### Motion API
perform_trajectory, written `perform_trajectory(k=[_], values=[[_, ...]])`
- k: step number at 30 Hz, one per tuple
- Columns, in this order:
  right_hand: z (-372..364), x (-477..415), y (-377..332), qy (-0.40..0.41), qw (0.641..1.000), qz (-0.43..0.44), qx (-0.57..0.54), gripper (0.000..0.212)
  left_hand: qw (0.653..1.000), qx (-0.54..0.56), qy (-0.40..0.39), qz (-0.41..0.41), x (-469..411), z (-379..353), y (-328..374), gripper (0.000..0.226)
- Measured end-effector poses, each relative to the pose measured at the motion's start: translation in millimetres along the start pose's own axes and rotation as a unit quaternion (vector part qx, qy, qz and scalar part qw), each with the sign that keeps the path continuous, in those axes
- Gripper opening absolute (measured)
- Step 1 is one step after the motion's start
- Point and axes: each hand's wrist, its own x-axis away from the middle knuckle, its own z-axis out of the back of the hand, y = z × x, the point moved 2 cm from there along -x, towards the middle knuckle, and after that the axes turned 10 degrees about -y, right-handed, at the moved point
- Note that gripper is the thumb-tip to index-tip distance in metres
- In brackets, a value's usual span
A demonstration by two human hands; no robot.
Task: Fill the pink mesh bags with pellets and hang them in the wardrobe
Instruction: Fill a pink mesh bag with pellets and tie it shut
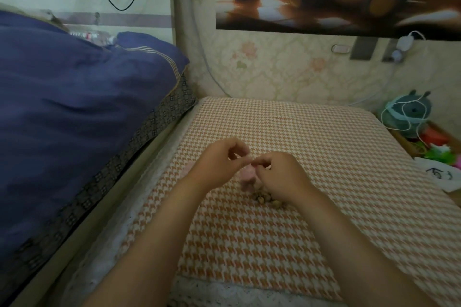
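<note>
A small pink mesh bag [247,175] hangs between my two hands over the orange houndstooth cushion [311,147]. My left hand [219,166] and my right hand [279,174] each pinch at the bag's top, fingertips nearly touching. Just below my right hand, a little heap of brownish pellets [264,199] lies on the cushion. Part of another pink bag [187,169] peeks out left of my left wrist, mostly hidden.
A dark blue quilt [74,107] covers the bed to the left. At the right edge sit a teal plush toy [409,113] wrapped in white cable, colourful items [439,151] and a white cloth [441,174]. A wallpapered wall with a poster stands behind.
</note>
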Motion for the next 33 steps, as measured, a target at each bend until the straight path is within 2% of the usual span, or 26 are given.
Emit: perform_trajectory(k=[2,8,18,22,25,28,30,33], values=[[4.8,8.5,1.5,-0.016,1.0,-0.003,-0.01,0.024,0.999,-0.024,-0.028,0.004,9.0,-7.1,8.2,0.007],[15.3,31.6,7.9,-0.056,0.996,0.013,-0.063,0.023,0.991,-0.125,-0.034,0.024,21.6,-16.8,29.6,0.011],[5.0,23.1,13.1,-0.086,0.988,0.029,-0.126,0.022,0.98,-0.154,-0.063,0.11,24.9,-12.2,28.2,0.017],[3.4,14.0,27.4,-0.054,0.98,0.014,-0.189,0.021,0.978,-0.163,-0.071,0.11,18.7,-19.0,25.9,0.017],[7.6,3.0,52.6,0.006,0.996,-0.009,-0.091,0.017,0.982,-0.15,-0.068,0.098,10.2,-20.9,26.2,0.018],[14.6,-0.8,74.4,0.036,0.998,-0.041,0.027,0.023,0.983,-0.129,-0.091,0.093,5.8,-22.3,21.7,0.019],[14.6,-5.0,90.0,0.029,0.992,-0.067,0.107,0.033,0.982,-0.123,-0.107,0.098,4.6,-22.3,16.7,0.02],[6.0,-13.1,110.9,-0.028,0.98,-0.1,0.17,0.057,0.983,-0.108,-0.12,0.093,2.2,-21.4,11.9,0.019]])
